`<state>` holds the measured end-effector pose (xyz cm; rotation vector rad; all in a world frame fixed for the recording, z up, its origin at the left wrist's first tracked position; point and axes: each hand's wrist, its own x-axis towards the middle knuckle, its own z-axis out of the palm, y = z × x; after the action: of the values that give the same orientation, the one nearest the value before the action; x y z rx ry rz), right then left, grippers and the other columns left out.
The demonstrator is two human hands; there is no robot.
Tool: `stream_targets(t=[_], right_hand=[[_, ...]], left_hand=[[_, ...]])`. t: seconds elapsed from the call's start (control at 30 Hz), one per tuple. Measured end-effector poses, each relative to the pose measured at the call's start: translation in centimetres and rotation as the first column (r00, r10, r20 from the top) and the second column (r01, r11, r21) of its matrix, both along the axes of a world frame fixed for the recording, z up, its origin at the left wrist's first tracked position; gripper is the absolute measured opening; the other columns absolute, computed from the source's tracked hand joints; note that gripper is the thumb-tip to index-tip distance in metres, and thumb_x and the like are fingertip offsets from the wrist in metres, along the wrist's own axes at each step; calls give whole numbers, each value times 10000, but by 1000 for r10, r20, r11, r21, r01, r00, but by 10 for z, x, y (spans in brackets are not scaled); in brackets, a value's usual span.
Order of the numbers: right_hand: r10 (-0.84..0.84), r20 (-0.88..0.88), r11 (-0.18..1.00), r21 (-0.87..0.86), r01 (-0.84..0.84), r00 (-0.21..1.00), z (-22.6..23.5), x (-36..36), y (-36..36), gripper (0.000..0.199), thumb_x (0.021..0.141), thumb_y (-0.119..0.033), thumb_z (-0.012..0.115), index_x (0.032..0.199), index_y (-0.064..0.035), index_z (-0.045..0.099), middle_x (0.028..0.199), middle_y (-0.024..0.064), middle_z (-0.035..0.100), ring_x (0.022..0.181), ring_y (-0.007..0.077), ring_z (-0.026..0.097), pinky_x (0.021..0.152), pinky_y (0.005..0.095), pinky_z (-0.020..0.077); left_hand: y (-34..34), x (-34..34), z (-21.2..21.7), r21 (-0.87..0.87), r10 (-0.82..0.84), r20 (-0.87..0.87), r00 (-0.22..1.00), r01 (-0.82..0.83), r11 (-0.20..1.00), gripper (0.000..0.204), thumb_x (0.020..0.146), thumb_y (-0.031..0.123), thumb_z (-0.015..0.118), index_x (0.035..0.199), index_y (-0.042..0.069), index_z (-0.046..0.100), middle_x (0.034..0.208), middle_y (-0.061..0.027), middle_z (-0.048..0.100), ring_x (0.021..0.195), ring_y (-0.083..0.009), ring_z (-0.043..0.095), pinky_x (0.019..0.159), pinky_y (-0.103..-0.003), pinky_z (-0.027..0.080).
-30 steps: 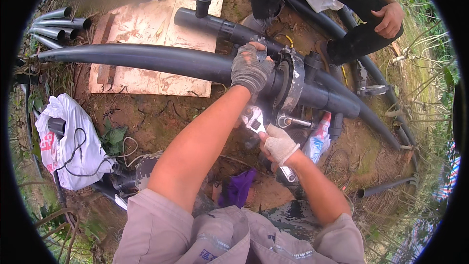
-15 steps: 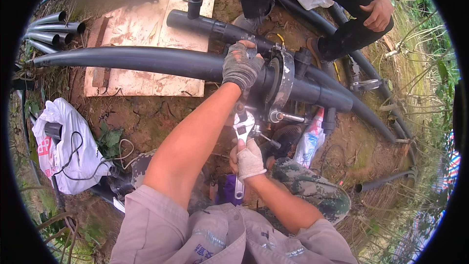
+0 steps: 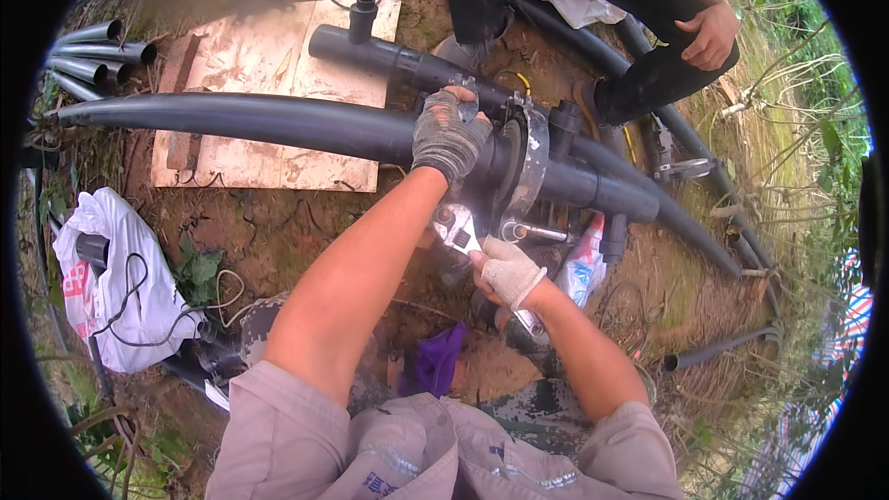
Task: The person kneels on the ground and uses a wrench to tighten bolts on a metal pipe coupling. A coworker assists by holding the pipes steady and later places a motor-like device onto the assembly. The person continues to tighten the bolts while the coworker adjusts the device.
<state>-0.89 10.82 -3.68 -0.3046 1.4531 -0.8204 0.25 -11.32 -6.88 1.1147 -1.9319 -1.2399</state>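
Note:
My left hand [image 3: 451,137], in a dark grey fingerless glove, grips the top of a metal pipe clamp around a thick black plastic pipe [image 3: 278,118]. Its fingertips curl over the clamp's far side. My right hand [image 3: 511,275], in a pale glove, is closed around an adjustable wrench [image 3: 460,235]. The wrench's jaw sits at a bolt [image 3: 445,216] low on the near side of the clamp, and its handle slants down to the right. Just right of my left hand, a wide metal ring clamp [image 3: 530,167] encircles the pipe. A silver rod [image 3: 540,232] sticks out from its lower end.
A second black pipe with an upright branch [image 3: 361,20] lies behind, partly over a dirty board [image 3: 269,153]. A person's hand [image 3: 711,35] rests on a knee at the back right. A white plastic bag [image 3: 125,282] lies left; purple cloth [image 3: 433,358] lies near me.
The wrench handle has swung to the right and upward with my right hand, its jaw staying at the bolt. My left hand keeps its grip on the clamp.

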Motion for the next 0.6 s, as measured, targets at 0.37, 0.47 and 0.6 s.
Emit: stream_targets(t=[0.37,0.47,0.6], right_hand=[[-561,66,821,-90,564,826,-19,104,-4,228,1086,-284,490,1098,-60,531,589,-6,449,410,117,407,381,274,334],[-726,88,657,-204,726,682,-35,150,-32,247,1098,-294,450,1108,-51,497,567,8,435,393,129,417,364,282,363],[-675,131,716,-120,688,726,-22,138,-26,238,1101,-287,440,1097,-53,486,580,16,435,386,144,397,364,289,341]], left_hand=[[4,-2,7,-8,30,11,999,-30,1000,326,794,179,786,1089,100,673,1050,-145,699,992,-309,678,935,-396,525],[1,0,4,-34,34,37,999,-32,999,325,799,179,783,1094,99,673,1051,-146,703,988,-307,683,931,-395,528],[-4,-1,1,-24,24,25,999,-24,999,335,803,180,782,1107,93,672,1057,-152,706,982,-302,690,920,-392,533]])
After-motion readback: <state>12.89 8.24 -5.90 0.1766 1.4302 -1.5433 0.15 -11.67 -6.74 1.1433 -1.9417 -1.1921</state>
